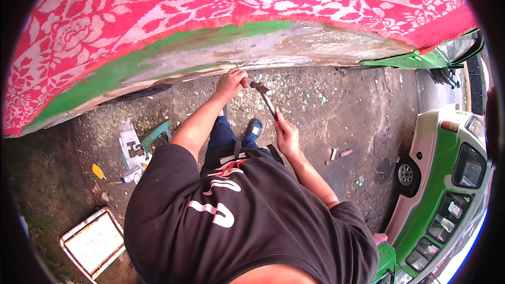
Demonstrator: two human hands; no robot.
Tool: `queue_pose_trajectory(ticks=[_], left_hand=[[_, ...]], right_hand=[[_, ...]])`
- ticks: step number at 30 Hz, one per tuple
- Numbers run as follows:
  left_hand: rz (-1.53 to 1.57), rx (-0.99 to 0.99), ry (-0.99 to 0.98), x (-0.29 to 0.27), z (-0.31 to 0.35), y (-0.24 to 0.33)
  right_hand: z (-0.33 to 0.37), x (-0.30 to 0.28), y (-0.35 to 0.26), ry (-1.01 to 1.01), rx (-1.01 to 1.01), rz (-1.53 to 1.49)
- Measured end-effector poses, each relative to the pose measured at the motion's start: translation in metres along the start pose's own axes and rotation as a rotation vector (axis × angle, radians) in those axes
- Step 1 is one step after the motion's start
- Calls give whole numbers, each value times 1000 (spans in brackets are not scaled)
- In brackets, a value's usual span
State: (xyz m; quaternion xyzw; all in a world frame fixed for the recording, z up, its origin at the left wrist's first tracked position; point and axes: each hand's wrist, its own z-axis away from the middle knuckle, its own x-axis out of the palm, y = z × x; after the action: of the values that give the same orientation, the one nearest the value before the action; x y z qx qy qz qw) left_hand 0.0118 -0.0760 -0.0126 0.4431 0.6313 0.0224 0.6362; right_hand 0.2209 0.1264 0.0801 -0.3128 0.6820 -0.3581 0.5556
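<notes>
Hammer (pixel 269 105) and red-handled tool (pixel 244 82) held by a scraped panel's (pixel 336 42) lower edge.
The right hand (pixel 286 135) grips the hammer, slanting head-first up and left; the left hand (pixel 230 83) closes around the tool, its thin shaft pointing panelward. White lettering marks the dark shirt (pixel 294 215); the framed sign's (pixel 94 243) print is too faint to read. Chip-strewn ground (pixel 363 110) stretches right to a green-and-white van (pixel 441 171).

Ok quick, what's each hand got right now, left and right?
Left hand: closed, holding a tool with a reddish-brown handle.
Right hand: closed, holding a hammer.
</notes>
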Motion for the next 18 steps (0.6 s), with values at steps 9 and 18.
queue_pose_trajectory(ticks=[9,18], left_hand=[[116,-27,0,1,6,-12],[88,65,60,-6,0,10]], right_hand=[[-20,27,11,-31,87,142],[-8,-7,9,65,38,9]])
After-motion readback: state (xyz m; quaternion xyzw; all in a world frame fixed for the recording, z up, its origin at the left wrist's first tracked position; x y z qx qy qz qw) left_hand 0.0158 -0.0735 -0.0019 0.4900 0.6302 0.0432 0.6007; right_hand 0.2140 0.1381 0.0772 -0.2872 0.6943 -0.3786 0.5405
